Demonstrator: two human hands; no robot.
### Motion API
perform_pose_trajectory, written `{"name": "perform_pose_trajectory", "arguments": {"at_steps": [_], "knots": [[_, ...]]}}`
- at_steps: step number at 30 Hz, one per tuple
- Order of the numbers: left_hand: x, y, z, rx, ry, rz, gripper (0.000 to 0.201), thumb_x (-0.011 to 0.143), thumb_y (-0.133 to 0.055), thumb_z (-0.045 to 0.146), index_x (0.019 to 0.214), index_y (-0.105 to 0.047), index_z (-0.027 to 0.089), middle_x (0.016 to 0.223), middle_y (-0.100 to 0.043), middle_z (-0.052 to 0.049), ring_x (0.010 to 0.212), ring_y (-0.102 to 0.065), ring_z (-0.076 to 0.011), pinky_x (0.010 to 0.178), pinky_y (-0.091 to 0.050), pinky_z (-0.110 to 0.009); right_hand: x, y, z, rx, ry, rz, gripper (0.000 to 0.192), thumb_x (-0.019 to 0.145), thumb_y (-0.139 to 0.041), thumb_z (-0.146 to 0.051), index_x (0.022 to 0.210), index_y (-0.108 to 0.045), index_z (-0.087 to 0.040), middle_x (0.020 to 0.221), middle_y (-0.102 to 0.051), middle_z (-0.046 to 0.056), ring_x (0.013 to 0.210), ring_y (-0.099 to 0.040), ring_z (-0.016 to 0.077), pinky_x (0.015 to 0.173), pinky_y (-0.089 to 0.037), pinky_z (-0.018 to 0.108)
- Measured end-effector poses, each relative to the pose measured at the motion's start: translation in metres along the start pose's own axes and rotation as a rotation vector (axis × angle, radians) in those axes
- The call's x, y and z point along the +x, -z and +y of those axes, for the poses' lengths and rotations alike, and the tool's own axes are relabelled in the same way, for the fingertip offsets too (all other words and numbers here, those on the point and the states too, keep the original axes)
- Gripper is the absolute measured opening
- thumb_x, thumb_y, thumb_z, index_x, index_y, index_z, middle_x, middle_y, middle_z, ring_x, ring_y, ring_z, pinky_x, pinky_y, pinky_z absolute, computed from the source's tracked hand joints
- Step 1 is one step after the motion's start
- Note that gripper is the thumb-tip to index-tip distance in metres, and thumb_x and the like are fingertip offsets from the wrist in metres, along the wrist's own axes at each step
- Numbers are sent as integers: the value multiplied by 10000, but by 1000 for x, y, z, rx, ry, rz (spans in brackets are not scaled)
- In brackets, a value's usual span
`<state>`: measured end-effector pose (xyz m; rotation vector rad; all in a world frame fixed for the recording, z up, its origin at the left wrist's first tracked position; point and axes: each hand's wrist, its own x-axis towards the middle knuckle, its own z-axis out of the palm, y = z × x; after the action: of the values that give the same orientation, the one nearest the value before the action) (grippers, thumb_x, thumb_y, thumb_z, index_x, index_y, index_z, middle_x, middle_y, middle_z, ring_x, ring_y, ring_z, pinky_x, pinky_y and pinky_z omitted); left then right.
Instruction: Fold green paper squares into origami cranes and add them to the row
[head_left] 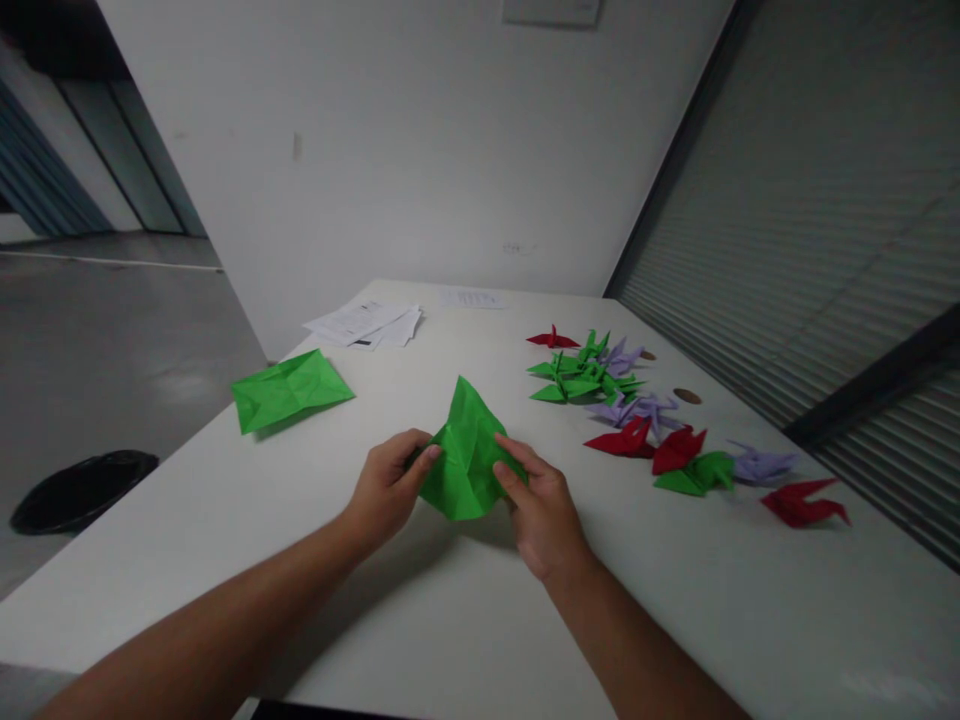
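A partly folded green paper (466, 450) stands up off the white table (750, 600) in front of me. My left hand (388, 485) pinches its left edge between thumb and fingers. My right hand (538, 505) grips its right lower edge, fingers on the paper. The paper's upper tip points away from me. A second creased green sheet (289, 390) lies flat at the table's left edge, apart from both hands.
Several folded paper cranes in green (581, 375), red (802, 503) and lilac (761, 463) lie in a row at the right. White printed sheets (367, 325) lie at the far left. A black bin (79, 488) stands on the floor at left. A slatted blind wall runs along the right.
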<state>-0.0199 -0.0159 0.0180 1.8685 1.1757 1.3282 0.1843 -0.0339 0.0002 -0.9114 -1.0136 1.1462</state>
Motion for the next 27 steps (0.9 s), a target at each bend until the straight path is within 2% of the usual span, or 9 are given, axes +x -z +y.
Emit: {"name": "perform_pose_trajectory", "arguments": {"at_steps": [2, 5, 7, 10, 17, 22, 27], "knots": [[-1, -1, -1, -12, 12, -15, 275, 971, -582, 405, 837, -684, 187, 702, -601, 6, 660, -533, -148, 599, -416, -249, 0, 3, 3, -317, 226, 10, 333, 812, -813, -380, 1139, -798, -316, 1262, -625, 87, 1151, -607, 268, 986, -534, 451], [-3, -4, -3, -38, 34, -38, 274, 963, -594, 414, 853, -697, 186, 705, -618, 0, 654, -546, -149, 599, -434, -251, -3, 5, 0, -732, 538, 16, 322, 869, -753, -325, 1189, -780, -322, 1414, -523, 120, 1266, -532, 328, 1039, -486, 551], [-5, -6, -4, -77, 57, -50, 266, 955, -609, 418, 865, -699, 184, 699, -632, -1, 647, -568, -151, 604, -454, -254, -7, 3, -5, -901, 713, -8, 339, 890, -725, -274, 1223, -763, -324, 1514, -461, 115, 1364, -462, 371, 1091, -426, 613], [-6, -9, -4, -114, 102, -53, 251, 937, -631, 415, 874, -706, 184, 701, -663, -5, 640, -602, -154, 609, -476, -256, -12, -1, -10, -1055, 863, -83, 400, 890, -718, -239, 1276, -725, -342, 1585, -430, 83, 1427, -418, 392, 1132, -380, 627], [-5, -13, -2, -256, 217, -39, 263, 880, -699, 437, 854, -753, 182, 750, -715, -20, 682, -625, -164, 619, -496, -256, -17, -6, -12, -1198, 955, -267, 431, 953, -620, -234, 1383, -637, -268, 1558, -513, 112, 1484, -394, 347, 1177, -348, 589], [-4, -17, 2, -465, 334, -59, 272, 790, -801, 422, 826, -722, 164, 748, -724, -21, 654, -630, -153, 608, -500, -253, -17, -6, -12, -1170, 922, -347, 524, 980, -560, -249, 1499, -514, -204, 1608, -439, 143, 1526, -327, 343, 1201, -339, 607], [0, -13, 10, -724, 514, -230, 455, 651, -912, 319, 1009, -675, 169, 757, -726, -17, 578, -626, -138, 558, -488, -247, -12, -3, -10, -1070, 863, -347, 584, 992, -537, -234, 1565, -422, -237, 1630, -403, 131, 1536, -308, 340, 1192, -370, 627]]}}
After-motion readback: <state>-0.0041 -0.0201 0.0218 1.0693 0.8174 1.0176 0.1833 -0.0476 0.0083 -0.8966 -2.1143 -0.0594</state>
